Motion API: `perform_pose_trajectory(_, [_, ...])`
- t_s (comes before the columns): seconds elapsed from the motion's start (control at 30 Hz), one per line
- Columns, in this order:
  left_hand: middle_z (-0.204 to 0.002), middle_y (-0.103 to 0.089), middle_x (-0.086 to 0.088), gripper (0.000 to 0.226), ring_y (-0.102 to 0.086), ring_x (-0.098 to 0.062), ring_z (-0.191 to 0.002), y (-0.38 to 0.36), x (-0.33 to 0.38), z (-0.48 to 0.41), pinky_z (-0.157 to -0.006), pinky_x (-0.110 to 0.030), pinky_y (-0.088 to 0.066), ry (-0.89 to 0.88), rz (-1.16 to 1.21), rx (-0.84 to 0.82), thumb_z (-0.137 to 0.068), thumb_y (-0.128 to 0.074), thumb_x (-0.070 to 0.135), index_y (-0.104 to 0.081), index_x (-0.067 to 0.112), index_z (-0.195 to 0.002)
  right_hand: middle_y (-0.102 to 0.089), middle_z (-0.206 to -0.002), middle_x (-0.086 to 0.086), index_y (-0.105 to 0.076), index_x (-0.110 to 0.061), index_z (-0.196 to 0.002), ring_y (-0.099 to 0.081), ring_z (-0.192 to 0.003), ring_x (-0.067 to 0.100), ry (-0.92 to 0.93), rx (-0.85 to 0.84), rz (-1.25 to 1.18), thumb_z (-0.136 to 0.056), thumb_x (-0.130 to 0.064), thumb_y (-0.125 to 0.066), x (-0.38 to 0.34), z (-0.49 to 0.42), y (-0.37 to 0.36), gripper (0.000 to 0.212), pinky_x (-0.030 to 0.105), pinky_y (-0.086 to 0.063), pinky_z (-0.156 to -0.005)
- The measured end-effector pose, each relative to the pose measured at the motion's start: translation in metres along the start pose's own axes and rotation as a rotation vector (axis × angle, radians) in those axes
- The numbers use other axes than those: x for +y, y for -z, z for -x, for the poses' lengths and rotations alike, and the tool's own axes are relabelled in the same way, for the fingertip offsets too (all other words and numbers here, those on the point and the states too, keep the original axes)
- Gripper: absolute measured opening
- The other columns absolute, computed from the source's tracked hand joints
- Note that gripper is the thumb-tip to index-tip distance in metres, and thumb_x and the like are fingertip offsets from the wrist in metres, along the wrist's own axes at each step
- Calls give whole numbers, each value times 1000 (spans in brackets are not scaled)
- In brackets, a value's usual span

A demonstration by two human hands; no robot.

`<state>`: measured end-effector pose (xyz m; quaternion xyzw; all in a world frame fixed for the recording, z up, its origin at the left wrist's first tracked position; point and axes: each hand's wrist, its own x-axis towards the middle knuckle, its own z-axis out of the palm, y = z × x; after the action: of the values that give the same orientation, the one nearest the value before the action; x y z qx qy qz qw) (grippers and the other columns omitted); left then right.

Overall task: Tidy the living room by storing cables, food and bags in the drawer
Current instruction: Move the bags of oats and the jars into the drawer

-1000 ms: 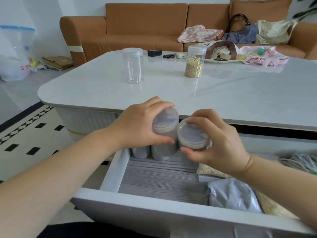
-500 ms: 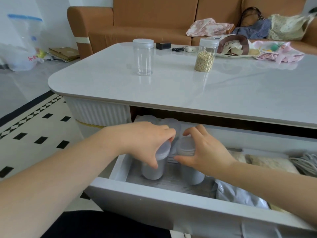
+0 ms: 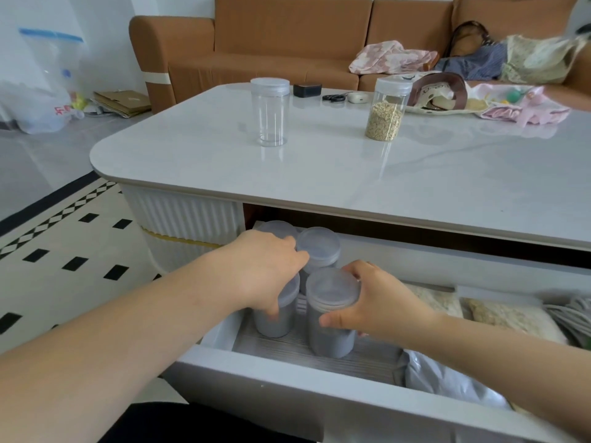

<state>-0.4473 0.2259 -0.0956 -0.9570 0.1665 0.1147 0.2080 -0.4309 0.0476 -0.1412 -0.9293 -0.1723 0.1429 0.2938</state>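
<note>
The white counter [image 3: 319,174] carries an empty clear jar [image 3: 270,113] at far left and a grain jar [image 3: 385,111] to its right. Along the far edge lie a black box [image 3: 307,90], scissors [image 3: 334,97], a small white device [image 3: 357,97], a tote bag [image 3: 441,94] and a pink cloth [image 3: 524,107]. The open drawer [image 3: 287,391] beneath carries four upright lidded jars at its left end: near-left jar [image 3: 275,324], near-right jar [image 3: 331,290] and two far jars [image 3: 318,246]; grain packets [image 3: 511,318], a white bag [image 3: 447,382] and cables [image 3: 575,318] lie to the right.

Home living room: brown sofa [image 3: 287,43], white coffee table [image 3: 415,174], tiled floor [image 3: 48,251]
</note>
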Motion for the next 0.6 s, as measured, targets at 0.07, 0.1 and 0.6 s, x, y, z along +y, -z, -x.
perform_pose_trajectory(0.07, [-85,-28,4,50,-29,-10,-57,3,-1,0,-46,-28,-24,1,9,-22,-76,-71,44,-37,21,-105,-50,-106,-11,-46,-26,-112,-52,-91,7,9,13,6,-60,-49,-81,-1,-1,-4,66,21,-43,-73])
perform_pose_trajectory(0.1, [-87,-28,4,51,-30,-10,-57,4,-1,0,-46,-28,-24,1,14,-38,-75,-72,44,-37,21,-105,-50,-105,-11,-46,-27,-112,-51,-90,6,16,24,11,-60,-48,-81,-2,-1,-6,66,20,-40,-72])
perform_pose_trajectory(0.6, [-96,-29,-1,64,-34,-15,-58,3,-4,-2,-44,-27,-24,126,-50,-15,-75,-72,35,-30,16,-119,-57,-99,-11,-43,-29,-109,-60,-80,7,87,78,-58,-69,-37,-81,3,-9,-19,56,19,-45,-74])
